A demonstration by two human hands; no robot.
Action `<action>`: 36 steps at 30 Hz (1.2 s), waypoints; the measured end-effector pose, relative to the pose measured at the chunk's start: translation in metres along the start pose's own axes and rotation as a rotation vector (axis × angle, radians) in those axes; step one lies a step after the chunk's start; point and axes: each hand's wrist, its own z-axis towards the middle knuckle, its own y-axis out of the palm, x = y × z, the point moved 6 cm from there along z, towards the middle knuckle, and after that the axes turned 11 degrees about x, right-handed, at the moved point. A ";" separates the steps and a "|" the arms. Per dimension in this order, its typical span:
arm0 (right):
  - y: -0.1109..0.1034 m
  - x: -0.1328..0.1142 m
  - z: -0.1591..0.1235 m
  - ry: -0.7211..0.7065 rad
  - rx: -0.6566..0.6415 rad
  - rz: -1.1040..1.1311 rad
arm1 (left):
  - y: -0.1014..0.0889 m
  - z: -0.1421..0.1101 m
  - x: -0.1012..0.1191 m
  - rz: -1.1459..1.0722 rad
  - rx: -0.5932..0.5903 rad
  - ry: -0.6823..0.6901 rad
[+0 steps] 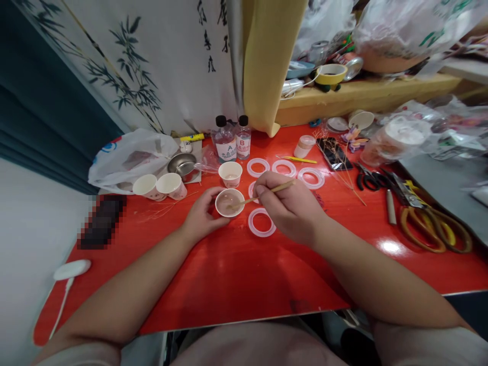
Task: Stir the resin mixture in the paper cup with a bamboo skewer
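At the far left, a white plastic bag (pixel 133 152) is lying on the red table (pixel 183 300), its contents not being identifiable. Two white paper cups, a left one (pixel 145 185) and a right one (pixel 179 191), are leaning side by side in front of the bag, their mouths tilting toward me. A stainless-steel bowl (pixel 176 162) is sitting just behind them.

My left hand (pixel 204 216) is gripping the working paper cup (pixel 229 192), fingers behind it and thumb along its near side. This cup is standing upright in front of me and is containing a cloudy, pinkish liquid (pixel 224 202). Directly behind it, a second upright paper cup (pixel 232 183) is standing; I cannot tell what is filling its bottom. Further back, clear bottle A (pixel 225 145) and clear bottle B (pixel 243 140) are standing close together, both wearing black caps.

My right hand (pixel 292 208) is pinching a wooden stick (pixel 284 186) between thumb and fingers; the stick is slanting down leftward, its lower end dipping into the liquid. Translucent ring moulds are lying flat around this hand, the nearest ring mould (pixel 262 233) resting just right of the working cup. I cannot tell whether the rings are holding liquid.

Behind them, a small pale jar (pixel 304 147) is standing upright. At the far right, a clear-wrapped package (pixel 396 140) is bulging beside a dark tray (pixel 438 185).
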 end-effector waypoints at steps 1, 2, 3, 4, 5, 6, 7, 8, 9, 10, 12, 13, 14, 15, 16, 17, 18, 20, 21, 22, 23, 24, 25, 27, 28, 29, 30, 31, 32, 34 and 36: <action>0.000 0.000 0.000 0.004 -0.003 0.012 | 0.000 0.000 0.000 -0.002 -0.001 -0.001; 0.000 0.000 0.000 0.007 0.002 0.016 | 0.000 0.000 0.000 -0.003 -0.002 -0.004; 0.000 0.000 0.000 0.010 0.013 0.010 | 0.000 0.000 0.000 -0.003 -0.003 -0.008; -0.001 0.000 0.000 0.013 0.020 0.001 | 0.000 0.000 0.000 -0.002 -0.001 -0.011; -0.001 0.000 0.000 0.017 0.017 -0.003 | 0.000 0.000 0.000 -0.002 -0.001 -0.015; 0.000 0.000 -0.001 0.021 0.012 0.002 | 0.000 0.000 0.000 -0.002 -0.002 -0.019; 0.000 0.000 -0.001 0.024 0.008 0.010 | 0.000 0.000 0.000 -0.003 -0.005 -0.022; 0.000 0.000 -0.001 0.024 0.010 0.011 | 0.000 0.000 0.000 -0.004 -0.009 -0.025; -0.001 0.000 -0.001 0.022 0.021 -0.001 | 0.000 -0.001 0.000 -0.006 -0.009 -0.025; -0.002 0.000 -0.001 0.018 0.030 -0.023 | 0.000 -0.001 0.000 -0.007 -0.008 -0.023; -0.001 0.000 -0.001 0.016 0.012 -0.043 | 0.001 -0.001 0.000 -0.008 -0.010 -0.022; 0.000 0.000 -0.001 0.018 -0.004 -0.029 | 0.001 -0.001 0.000 -0.009 -0.013 -0.025; 0.001 -0.001 -0.001 0.019 -0.012 -0.011 | 0.001 -0.001 0.000 -0.010 -0.013 -0.030; 0.001 -0.001 -0.001 0.019 -0.009 -0.004 | 0.001 -0.001 0.000 -0.010 -0.011 -0.035; 0.000 -0.001 -0.001 0.017 -0.001 -0.011 | 0.001 0.000 0.001 -0.009 -0.009 -0.038; -0.001 -0.001 0.000 0.015 0.003 -0.027 | 0.001 0.000 0.001 -0.007 -0.007 -0.038; -0.001 -0.001 0.000 0.015 -0.006 -0.041 | 0.001 0.000 0.002 -0.003 -0.008 -0.036; 0.000 -0.001 0.000 0.023 -0.048 -0.032 | 0.001 0.000 0.004 0.009 -0.014 -0.031; 0.000 -0.001 0.000 0.023 -0.060 -0.013 | 0.001 0.000 0.004 0.017 -0.017 -0.029; 0.000 -0.001 0.000 0.021 -0.056 0.000 | 0.001 -0.001 0.005 0.024 -0.014 -0.028; -0.002 -0.001 0.001 0.017 -0.039 -0.003 | 0.000 -0.001 0.005 0.031 -0.009 -0.027; -0.003 -0.001 0.002 0.012 -0.022 -0.020 | 0.000 -0.001 0.005 0.037 -0.006 -0.026; -0.004 0.000 0.002 0.006 -0.017 -0.037 | 0.000 -0.001 0.004 0.041 -0.007 -0.026; -0.002 0.000 0.002 0.010 -0.050 -0.034 | 0.000 -0.001 0.003 0.048 -0.017 -0.027; 0.000 0.001 0.001 0.016 -0.070 -0.010 | 0.000 -0.001 0.003 0.052 -0.022 -0.026; 0.001 0.000 0.001 0.019 -0.079 0.020 | 0.000 -0.002 0.002 0.059 -0.027 -0.024; 0.000 0.000 0.002 0.019 -0.073 0.044 | -0.001 -0.002 0.001 0.066 -0.028 -0.018; -0.001 0.000 0.002 0.015 -0.054 0.048 | -0.001 -0.002 0.000 0.072 -0.024 -0.011; -0.002 -0.001 0.003 0.006 -0.032 0.034 | -0.002 -0.002 -0.001 0.078 -0.019 -0.004; -0.003 -0.001 0.003 -0.012 -0.018 -0.002 | -0.002 -0.003 -0.002 0.079 -0.006 0.011; -0.002 -0.001 0.003 -0.008 -0.038 0.030 | -0.002 -0.003 -0.002 0.081 -0.005 0.021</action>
